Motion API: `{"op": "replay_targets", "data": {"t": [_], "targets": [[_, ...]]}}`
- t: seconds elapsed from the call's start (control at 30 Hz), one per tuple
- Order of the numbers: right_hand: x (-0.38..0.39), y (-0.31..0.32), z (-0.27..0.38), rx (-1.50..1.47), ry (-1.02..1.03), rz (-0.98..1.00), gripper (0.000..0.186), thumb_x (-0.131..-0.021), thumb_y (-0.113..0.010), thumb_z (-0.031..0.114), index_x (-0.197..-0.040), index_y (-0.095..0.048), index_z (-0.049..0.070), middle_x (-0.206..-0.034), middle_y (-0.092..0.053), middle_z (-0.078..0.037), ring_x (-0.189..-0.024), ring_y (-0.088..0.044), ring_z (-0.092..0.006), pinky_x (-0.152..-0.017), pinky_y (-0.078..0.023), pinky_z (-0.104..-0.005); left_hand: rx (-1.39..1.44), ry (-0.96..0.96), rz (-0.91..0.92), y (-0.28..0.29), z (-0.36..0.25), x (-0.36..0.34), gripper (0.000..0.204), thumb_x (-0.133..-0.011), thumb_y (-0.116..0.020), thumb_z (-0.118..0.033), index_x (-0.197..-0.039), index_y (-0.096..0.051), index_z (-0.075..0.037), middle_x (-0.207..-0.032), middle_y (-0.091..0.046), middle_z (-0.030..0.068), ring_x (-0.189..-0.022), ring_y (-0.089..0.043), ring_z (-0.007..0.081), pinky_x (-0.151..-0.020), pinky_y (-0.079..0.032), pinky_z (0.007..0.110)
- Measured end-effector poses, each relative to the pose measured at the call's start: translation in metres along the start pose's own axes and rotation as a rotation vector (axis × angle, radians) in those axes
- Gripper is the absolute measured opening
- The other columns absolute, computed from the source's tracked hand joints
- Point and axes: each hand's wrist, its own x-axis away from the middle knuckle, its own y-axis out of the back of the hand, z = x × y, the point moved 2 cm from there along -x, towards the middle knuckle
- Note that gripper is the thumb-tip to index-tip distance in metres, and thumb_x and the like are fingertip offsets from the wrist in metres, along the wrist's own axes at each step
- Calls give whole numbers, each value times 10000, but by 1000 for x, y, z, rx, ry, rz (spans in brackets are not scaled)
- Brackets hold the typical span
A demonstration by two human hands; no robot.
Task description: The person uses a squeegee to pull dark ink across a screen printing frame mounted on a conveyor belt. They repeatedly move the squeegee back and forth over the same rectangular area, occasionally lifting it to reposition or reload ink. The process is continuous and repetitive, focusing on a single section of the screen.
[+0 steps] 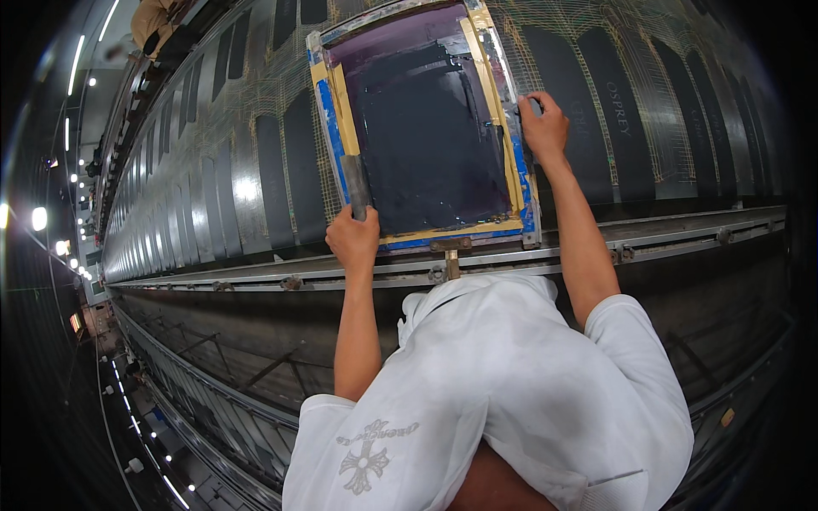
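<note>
A screen-printing frame [528, 223] with blue and yellow tape along its sides holds dark ink over a purple mesh [430, 145]. My left hand [353, 234] grips a long grey squeegee-like bar [355, 179], which lies along the screen's left taped edge. At the screen's right side, my right hand [544, 126] has its fingers curled on the frame's edge. A metal bracket [452, 255] sits at the middle of the frame's near edge.
The long printing table [234, 200] bears dark fabric panels [615, 111] and yellowish grid lines. A metal rail [682, 237] runs along its near edge, with a walkway and racks below. Another person [151, 25] is at the far upper left.
</note>
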Motion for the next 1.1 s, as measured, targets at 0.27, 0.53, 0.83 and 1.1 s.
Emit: {"op": "replay_targets", "data": {"t": [0.27,0.53,0.83,1.1], "targets": [[0,-1,0,-16,15,-20,308,-905,-721,369,-1050,-742,98,-986,-761,-200,-977,-720,-431,-851,-556,-454,138,-83,2,-8,-54,29,265,-847,-751,-261,-901,-749,-1,-689,-700,213,-730,-718,423,-723,-552,508],[-1,-2,-2,-4,29,-18,294,-909,-720,369,-1035,-737,104,-937,-755,-209,-952,-717,-443,-825,-553,-464,307,-258,31,8,-46,21,233,-861,-777,-247,-949,-763,-32,-758,-717,186,-686,-704,384,-659,-528,458],[0,-2,-1,-18,52,-51,300,-905,-730,359,-1047,-737,95,-935,-751,-216,-954,-720,-436,-821,-554,-462,442,-290,82,-10,-40,33,226,-865,-809,-191,-951,-751,9,-770,-730,176,-666,-723,300,-635,-527,359],[-2,-5,-4,-7,63,-28,306,-899,-732,353,-1056,-735,90,-937,-746,-224,-956,-717,-435,-823,-551,-467,274,-831,277,21,-33,-4,478,-670,-781,22,-1131,-714,-81,-1110,-734,85,-1005,-659,320,-882,-501,428]]}}
